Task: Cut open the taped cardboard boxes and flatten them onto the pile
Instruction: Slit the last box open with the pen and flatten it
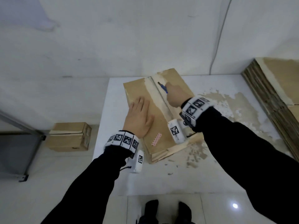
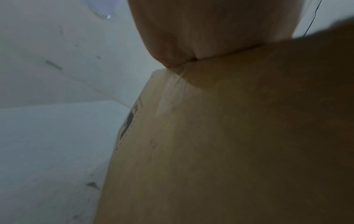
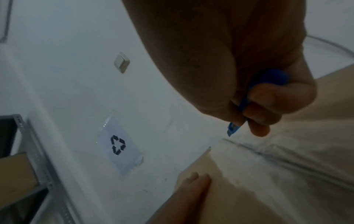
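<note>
Your left hand [image 1: 138,118] lies flat, fingers straight, pressing the taped box [image 1: 155,113] on the white surface [image 1: 210,172]. Right hand [image 1: 175,94] has its fingers curled round the blue cutter [image 1: 162,87], tip near the far end of the centre tape seam [image 1: 159,97]. Keep the blade shallow, run it along the seam, and keep the bracing hand off that line. Flattened pile [image 1: 275,88] sits at right; another box [image 1: 69,136] waits on the floor.

A recycling-symbol sign [image 3: 119,144] and a light switch [image 3: 121,62] sit on the white wall; a grey metal rack [image 1: 17,126] stands left of the bench [image 1: 113,175]; a thin cable [image 1: 218,38] runs down the wall.
</note>
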`<state>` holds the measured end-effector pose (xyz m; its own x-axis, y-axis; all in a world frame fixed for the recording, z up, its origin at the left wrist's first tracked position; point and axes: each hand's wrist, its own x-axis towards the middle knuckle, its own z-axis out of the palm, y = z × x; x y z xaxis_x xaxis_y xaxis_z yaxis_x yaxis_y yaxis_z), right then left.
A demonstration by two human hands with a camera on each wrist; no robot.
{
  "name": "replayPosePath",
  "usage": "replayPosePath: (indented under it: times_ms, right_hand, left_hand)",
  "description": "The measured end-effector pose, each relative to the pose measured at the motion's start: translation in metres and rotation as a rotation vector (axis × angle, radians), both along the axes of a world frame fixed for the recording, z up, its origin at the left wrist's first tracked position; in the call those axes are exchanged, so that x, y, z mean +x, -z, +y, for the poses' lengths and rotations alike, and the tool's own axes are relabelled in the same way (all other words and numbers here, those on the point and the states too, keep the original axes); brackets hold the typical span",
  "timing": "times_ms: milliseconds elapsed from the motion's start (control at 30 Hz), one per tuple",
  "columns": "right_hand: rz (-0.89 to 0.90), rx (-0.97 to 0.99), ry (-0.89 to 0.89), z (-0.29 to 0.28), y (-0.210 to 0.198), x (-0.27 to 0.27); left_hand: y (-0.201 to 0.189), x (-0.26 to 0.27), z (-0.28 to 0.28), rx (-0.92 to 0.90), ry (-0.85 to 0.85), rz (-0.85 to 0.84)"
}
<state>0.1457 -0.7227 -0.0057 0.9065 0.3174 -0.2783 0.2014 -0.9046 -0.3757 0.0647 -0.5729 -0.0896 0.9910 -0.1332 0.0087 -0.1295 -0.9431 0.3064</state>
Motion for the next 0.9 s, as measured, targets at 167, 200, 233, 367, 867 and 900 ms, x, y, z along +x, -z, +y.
replayPosePath:
  times_ms: [167, 200, 233, 367, 867, 900]
  right_hand:
    - [-0.07, -0.116, -0.06, 0.028, 0.017, 0.025]
    - [-0.083, -0.139, -0.066, 0.032, 0.016, 0.028]
    - [-0.086, -0.17, -0.071, 0.036, 0.014, 0.03]
    - [-0.08, -0.296, -0.09, 0.049, 0.004, 0.041]
    - [-0.008, -0.362, -0.123, 0.002, -0.006, -0.038]
    - [0.006, -0.349, -0.118, -0.009, -0.004, -0.057]
  left_hand:
    - [0.005, 0.0, 0.005, -0.067, 0.017, 0.01]
    - [0.006, 0.001, 0.006, -0.057, 0.027, 0.012]
    - [0.006, 0.001, 0.007, -0.041, 0.036, 0.014]
    - [0.006, 0.001, 0.007, 0.011, 0.051, 0.002]
    - [-0.001, 0.002, -0.004, 0.019, -0.038, 0.032]
    - [-0.001, 0.003, -0.004, 0.012, -0.042, 0.022]
